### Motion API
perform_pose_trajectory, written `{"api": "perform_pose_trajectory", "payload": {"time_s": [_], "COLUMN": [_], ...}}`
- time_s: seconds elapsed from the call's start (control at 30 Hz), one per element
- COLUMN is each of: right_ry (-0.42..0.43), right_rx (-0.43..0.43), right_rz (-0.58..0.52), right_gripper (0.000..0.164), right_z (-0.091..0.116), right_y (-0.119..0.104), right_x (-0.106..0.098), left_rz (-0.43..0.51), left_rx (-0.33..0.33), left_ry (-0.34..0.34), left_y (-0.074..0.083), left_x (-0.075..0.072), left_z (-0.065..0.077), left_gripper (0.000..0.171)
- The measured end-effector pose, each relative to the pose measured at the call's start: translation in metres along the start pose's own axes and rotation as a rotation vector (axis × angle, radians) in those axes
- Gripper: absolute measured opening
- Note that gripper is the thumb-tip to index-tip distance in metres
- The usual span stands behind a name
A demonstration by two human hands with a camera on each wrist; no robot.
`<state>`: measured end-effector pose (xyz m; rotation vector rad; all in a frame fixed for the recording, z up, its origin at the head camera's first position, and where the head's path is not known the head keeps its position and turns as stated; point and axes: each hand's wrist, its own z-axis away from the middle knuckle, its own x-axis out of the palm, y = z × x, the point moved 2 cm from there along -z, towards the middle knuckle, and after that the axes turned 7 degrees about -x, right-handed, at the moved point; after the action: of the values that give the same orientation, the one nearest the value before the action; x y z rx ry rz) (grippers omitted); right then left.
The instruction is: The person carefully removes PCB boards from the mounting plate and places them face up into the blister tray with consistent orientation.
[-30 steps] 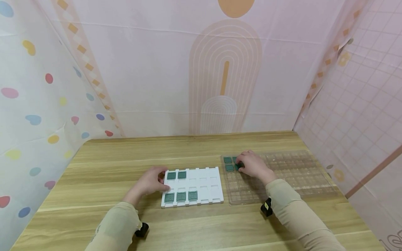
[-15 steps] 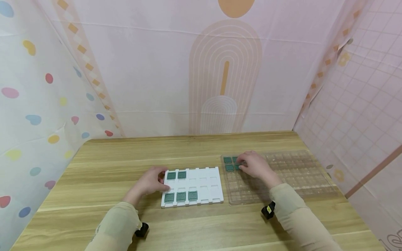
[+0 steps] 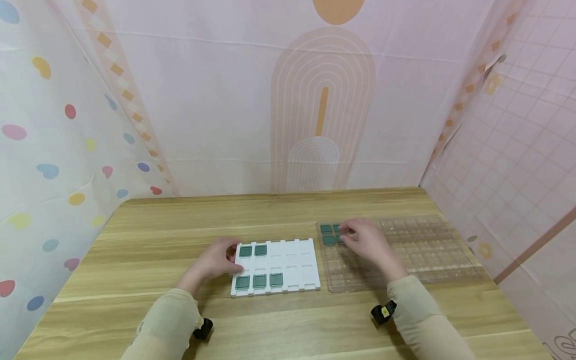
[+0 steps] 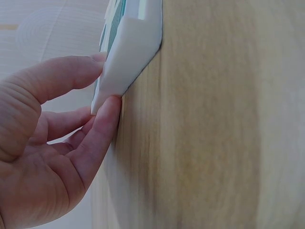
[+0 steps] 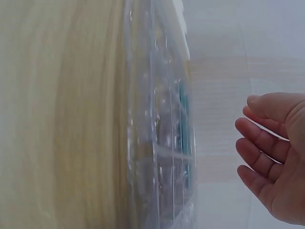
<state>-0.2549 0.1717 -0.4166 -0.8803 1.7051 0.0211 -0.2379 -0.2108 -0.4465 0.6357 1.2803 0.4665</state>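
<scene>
My left hand (image 3: 219, 259) grips the left end of a white tray (image 3: 291, 260), thumb on top and fingers at its side and underneath in the left wrist view. Small square green circuit boards (image 3: 259, 282) lie in the tray's pockets, two in the far row and three in the near row. My right hand (image 3: 366, 241) hovers over a clear plastic tray (image 3: 337, 280), its fingers loosely bent. Nothing shows between those fingers (image 5: 259, 138) in the right wrist view. Several more green boards (image 3: 329, 240) sit in the clear tray's far left corner, partly hidden by the fingertips.
The clear tray's many pockets (image 3: 418, 240) stretch right toward the table's right edge. A wooden table (image 3: 270, 325) carries both trays, which stand side by side with a narrow gap. Behind it hangs a patterned cloth (image 3: 225, 100).
My right hand has come away from a green board in the clear tray, which stays in its pocket, and has drawn up slightly. My left hand and the white tray have not moved.
</scene>
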Motion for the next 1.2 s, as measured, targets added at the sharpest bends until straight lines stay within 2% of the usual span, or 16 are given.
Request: {"api": "perform_pose_trajectory", "payload": {"time_s": [0.3,0.47,0.87,1.0,1.2], "right_ry": [0.087,0.138,0.243,0.243,0.185], "right_rx": [-0.036,-0.089,-0.234,-0.267,-0.264], "right_rz": [-0.125,-0.138,-0.151,-0.153,-0.164], "right_gripper": [0.023,0.023,0.028,0.029,0.029], "right_z": [0.003,0.002,-0.001,-0.003,-0.006], "right_y": [-0.016,-0.026,-0.053,-0.062,-0.073], "right_x": [0.001,0.003,0.009,0.013,0.022], "left_rz": [0.009,0.001,0.001,-0.004,-0.011], "left_rx": [-0.009,0.004,-0.024,-0.025,-0.016], "left_ry": [-0.003,-0.005,0.0,0.002,0.0], "left_y": [0.002,0.002,0.001,0.001,0.001], "left_x": [-0.001,-0.001,-0.001,-0.001,-0.001], "left_z": [0.002,0.002,0.001,0.001,0.001], "left_gripper": [0.071,0.071,0.071,0.071,0.069]}}
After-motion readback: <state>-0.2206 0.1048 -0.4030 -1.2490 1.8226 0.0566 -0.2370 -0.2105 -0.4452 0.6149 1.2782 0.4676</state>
